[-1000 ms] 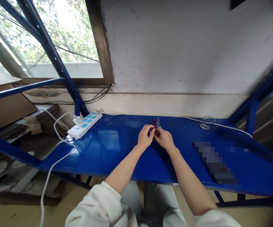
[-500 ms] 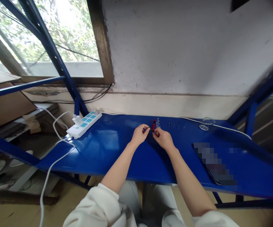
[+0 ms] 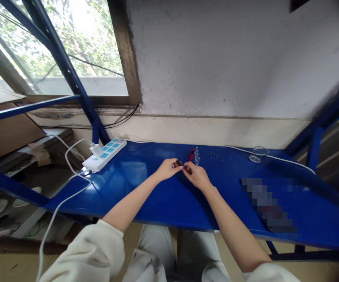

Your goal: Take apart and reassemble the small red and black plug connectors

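"So, largest entry?"

"Wall (image 3: 216, 58): grey-white, marked, across the back. Window (image 3: 99, 47): left of it, foliage outside."

"Next?"

"Table (image 3: 184, 211): blue, along the foot of the wall."

"Upon it, by size?"

"Flat item (image 3: 267, 205): right side, aslant, surface masked by pixels. Power strip (image 3: 107, 154): left side, white with blue sockets, one plug seated."

"Hands?"

"Two, bare, meeting over the middle of the table. Left hand (image 3: 167, 169): thumb and fingers pinching a dark piece (image 3: 179, 162). Right hand (image 3: 199, 176): fingertips closed on the same piece's right end. Fingers hide much of it."

"Smaller stock?"

"Clear round item (image 3: 255, 159): right, near the back edge, by a white cord (image 3: 289, 161). Red stick (image 3: 192, 154): just beyond the right hand, pointing at the wall. Clear pieces (image 3: 196, 154): close row, just right of the stick."

"Smallest?"

"Tiny bits (image 3: 212, 155): several, right of the clear pieces, too small to identify."
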Action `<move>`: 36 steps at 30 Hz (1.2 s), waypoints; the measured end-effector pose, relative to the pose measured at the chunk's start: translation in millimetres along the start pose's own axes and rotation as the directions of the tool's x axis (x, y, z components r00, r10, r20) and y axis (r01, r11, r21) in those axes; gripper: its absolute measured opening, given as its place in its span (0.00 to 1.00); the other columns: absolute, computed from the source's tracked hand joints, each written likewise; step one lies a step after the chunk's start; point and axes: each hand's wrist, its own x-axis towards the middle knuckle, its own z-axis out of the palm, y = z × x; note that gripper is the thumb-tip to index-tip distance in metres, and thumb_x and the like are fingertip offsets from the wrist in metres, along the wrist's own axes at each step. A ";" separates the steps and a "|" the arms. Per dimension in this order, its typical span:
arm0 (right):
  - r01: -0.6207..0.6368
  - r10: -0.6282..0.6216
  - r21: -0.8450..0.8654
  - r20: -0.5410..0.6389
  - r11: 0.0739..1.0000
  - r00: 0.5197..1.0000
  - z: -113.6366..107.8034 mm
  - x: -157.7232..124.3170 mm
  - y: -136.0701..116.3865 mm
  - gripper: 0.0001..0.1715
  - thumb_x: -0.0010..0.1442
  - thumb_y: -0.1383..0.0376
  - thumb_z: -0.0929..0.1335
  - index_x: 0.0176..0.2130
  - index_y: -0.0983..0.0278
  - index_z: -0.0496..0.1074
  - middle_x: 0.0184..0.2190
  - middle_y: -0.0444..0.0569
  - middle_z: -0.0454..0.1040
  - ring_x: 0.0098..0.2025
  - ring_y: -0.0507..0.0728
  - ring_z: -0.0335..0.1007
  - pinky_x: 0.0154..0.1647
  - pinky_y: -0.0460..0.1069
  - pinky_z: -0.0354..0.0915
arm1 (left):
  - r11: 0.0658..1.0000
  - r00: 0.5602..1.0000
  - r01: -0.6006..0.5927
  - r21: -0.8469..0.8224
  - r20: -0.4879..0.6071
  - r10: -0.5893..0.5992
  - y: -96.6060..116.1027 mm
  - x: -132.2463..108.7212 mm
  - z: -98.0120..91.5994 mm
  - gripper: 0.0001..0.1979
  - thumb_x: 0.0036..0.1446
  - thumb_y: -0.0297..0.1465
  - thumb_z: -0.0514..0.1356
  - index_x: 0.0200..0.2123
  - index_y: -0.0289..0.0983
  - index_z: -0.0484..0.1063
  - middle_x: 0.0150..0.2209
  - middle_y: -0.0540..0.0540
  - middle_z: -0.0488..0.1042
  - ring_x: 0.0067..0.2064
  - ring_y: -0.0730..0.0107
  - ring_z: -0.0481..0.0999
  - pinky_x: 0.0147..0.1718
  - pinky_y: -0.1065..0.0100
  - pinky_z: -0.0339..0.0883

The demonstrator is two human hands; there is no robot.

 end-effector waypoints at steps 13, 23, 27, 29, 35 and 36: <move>0.010 -0.010 -0.012 -0.002 1.000 1.000 -3.0 -0.6 0.6 0.17 0.59 0.60 0.56 0.44 0.61 0.66 0.25 0.45 0.71 0.23 0.51 0.65 0.24 0.45 0.58 | 0.772 0.937 0.350 0.531 -0.218 -0.275 -58.1 -5.5 -60.0 0.08 0.49 0.35 0.53 0.27 0.37 0.66 0.28 0.46 0.72 0.30 0.67 0.71 0.25 0.71 0.58; 0.000 0.002 0.017 -0.127 1.000 0.992 -1.3 -0.9 6.6 0.17 0.59 0.60 0.57 0.43 0.61 0.67 0.25 0.45 0.71 0.23 0.51 0.65 0.26 0.45 0.60 | 0.770 0.883 0.468 0.434 -0.276 -0.381 -64.2 -9.2 -49.0 0.09 0.49 0.36 0.56 0.29 0.37 0.67 0.30 0.46 0.73 0.33 0.67 0.71 0.27 0.72 0.60; -0.033 0.039 0.031 -0.200 0.999 0.979 -6.2 -1.2 5.0 0.17 0.59 0.60 0.57 0.42 0.62 0.68 0.26 0.47 0.71 0.25 0.51 0.66 0.28 0.45 0.60 | 0.784 0.884 0.463 0.413 -0.282 -0.373 -65.7 -10.5 -47.8 0.10 0.49 0.38 0.56 0.29 0.36 0.67 0.29 0.46 0.73 0.32 0.67 0.71 0.25 0.72 0.58; -0.057 0.063 0.034 -0.228 0.998 0.972 -9.4 -1.7 2.9 0.18 0.59 0.59 0.56 0.42 0.63 0.68 0.27 0.48 0.71 0.25 0.51 0.66 0.28 0.45 0.60 | 0.791 0.886 0.459 0.406 -0.272 -0.375 -66.9 -12.0 -49.3 0.12 0.48 0.39 0.57 0.30 0.37 0.67 0.30 0.46 0.73 0.32 0.67 0.72 0.24 0.72 0.57; -0.178 0.180 0.045 -0.412 0.983 0.893 -18.5 -2.3 3.3 0.16 0.58 0.58 0.57 0.38 0.64 0.67 0.27 0.48 0.72 0.26 0.52 0.66 0.29 0.45 0.60 | 0.767 0.881 0.474 0.433 -0.230 -0.414 -54.1 -26.7 -71.8 0.18 0.45 0.43 0.59 0.35 0.37 0.68 0.34 0.44 0.73 0.34 0.66 0.72 0.26 0.72 0.59; -0.202 0.201 0.044 -0.439 0.978 0.876 -20.3 -2.0 4.8 0.16 0.58 0.58 0.57 0.37 0.64 0.67 0.28 0.48 0.72 0.26 0.52 0.66 0.29 0.46 0.59 | 0.758 0.880 0.476 0.447 -0.242 -0.410 -46.7 -30.9 -77.4 0.18 0.45 0.44 0.59 0.36 0.37 0.68 0.34 0.44 0.73 0.34 0.65 0.72 0.27 0.71 0.59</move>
